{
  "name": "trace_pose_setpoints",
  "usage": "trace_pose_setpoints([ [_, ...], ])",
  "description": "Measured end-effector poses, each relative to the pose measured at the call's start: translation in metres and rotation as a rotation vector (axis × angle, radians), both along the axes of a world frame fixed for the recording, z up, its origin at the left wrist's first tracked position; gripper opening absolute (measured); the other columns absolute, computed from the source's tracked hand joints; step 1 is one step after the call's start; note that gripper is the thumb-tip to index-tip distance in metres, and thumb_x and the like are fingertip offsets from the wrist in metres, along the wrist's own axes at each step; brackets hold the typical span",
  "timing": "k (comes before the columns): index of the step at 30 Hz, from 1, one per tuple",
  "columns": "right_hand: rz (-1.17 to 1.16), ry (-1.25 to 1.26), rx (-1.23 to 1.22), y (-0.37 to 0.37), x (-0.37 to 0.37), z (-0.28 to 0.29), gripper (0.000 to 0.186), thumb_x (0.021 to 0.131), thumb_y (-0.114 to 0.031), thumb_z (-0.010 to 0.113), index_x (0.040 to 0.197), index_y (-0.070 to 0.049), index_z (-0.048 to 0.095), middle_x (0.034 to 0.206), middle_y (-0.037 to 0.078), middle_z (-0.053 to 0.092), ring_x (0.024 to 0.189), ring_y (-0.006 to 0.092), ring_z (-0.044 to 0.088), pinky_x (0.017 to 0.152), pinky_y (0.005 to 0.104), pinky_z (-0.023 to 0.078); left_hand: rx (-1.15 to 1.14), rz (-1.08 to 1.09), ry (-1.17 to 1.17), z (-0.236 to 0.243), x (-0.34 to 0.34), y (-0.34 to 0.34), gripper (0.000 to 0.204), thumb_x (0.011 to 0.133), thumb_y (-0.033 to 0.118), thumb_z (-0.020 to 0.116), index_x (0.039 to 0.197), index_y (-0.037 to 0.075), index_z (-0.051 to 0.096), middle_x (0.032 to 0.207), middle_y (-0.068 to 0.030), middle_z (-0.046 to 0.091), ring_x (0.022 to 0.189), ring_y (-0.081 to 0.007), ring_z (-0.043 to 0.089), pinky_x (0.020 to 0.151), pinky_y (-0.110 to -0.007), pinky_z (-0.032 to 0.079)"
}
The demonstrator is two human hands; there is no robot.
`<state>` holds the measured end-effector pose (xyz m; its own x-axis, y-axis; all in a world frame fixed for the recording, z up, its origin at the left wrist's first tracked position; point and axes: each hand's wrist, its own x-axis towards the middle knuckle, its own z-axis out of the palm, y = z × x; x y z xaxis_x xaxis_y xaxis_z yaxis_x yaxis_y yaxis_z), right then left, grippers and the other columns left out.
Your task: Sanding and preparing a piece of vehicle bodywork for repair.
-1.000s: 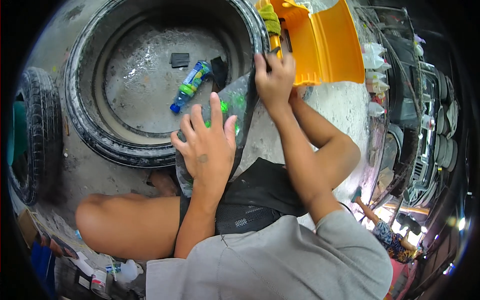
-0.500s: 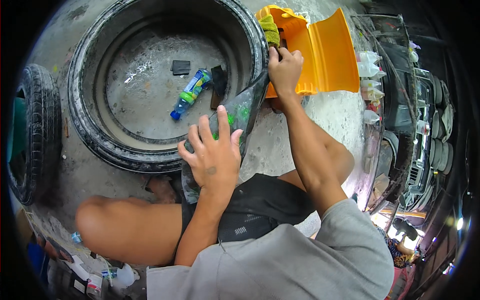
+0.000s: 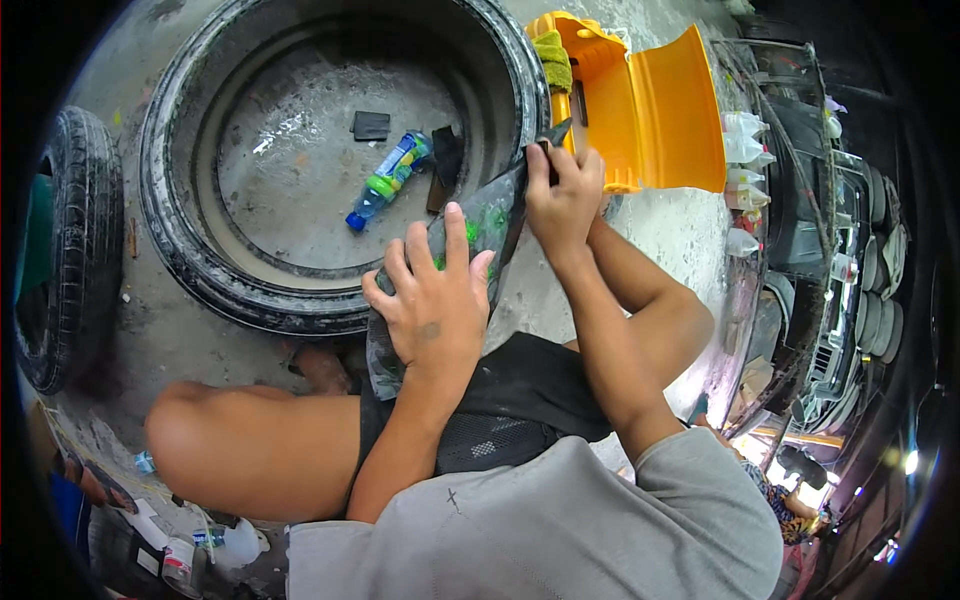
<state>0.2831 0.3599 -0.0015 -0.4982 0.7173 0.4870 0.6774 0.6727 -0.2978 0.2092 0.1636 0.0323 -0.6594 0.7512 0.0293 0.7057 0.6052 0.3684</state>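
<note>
A long, dark, glossy piece with green patches (image 3: 490, 222) slants from my lap across the near right rim of a large tire (image 3: 165, 215). My left hand (image 3: 432, 300) lies on it with fingers spread and stretched out. Toward its pointed far end, my right hand (image 3: 566, 195) is closed, thumb and fingers pressed together. A small dark bit shows at those fingertips, too covered to name. Inside the tire's ring lie a plastic bottle (image 3: 392, 180) with a blue cap, a dark square pad (image 3: 371, 126) and a dark strip (image 3: 445, 165).
Just beyond my right hand is an open yellow plastic container (image 3: 668, 120), with a green cloth (image 3: 552, 60) over its rim. Another tire (image 3: 85, 250) stands at the left. Plastic jugs (image 3: 745, 140) and a rack of car parts (image 3: 850, 260) line the right side.
My right hand has drawn back from the yellow container's edge to the far end of the dark piece. My left hand remains spread on that piece. The view has shifted slightly.
</note>
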Motion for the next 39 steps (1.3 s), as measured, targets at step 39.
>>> trace_pose_setpoints([
  [39,0.329,0.027,-0.514,0.282,0.074,0.021,0.026,0.097,-0.028,0.074,0.098,-0.003,0.078,0.082,0.018,0.073,0.077,0.0331,0.071,0.073,0.0415,0.054,-0.111,-0.13,0.008,0.026,0.016,0.004,0.105,0.061,0.057,0.094,0.149,0.01,0.06,0.117,-0.0091,0.062,0.109,-0.0313,0.058,0.097,-0.051,0.045],
])
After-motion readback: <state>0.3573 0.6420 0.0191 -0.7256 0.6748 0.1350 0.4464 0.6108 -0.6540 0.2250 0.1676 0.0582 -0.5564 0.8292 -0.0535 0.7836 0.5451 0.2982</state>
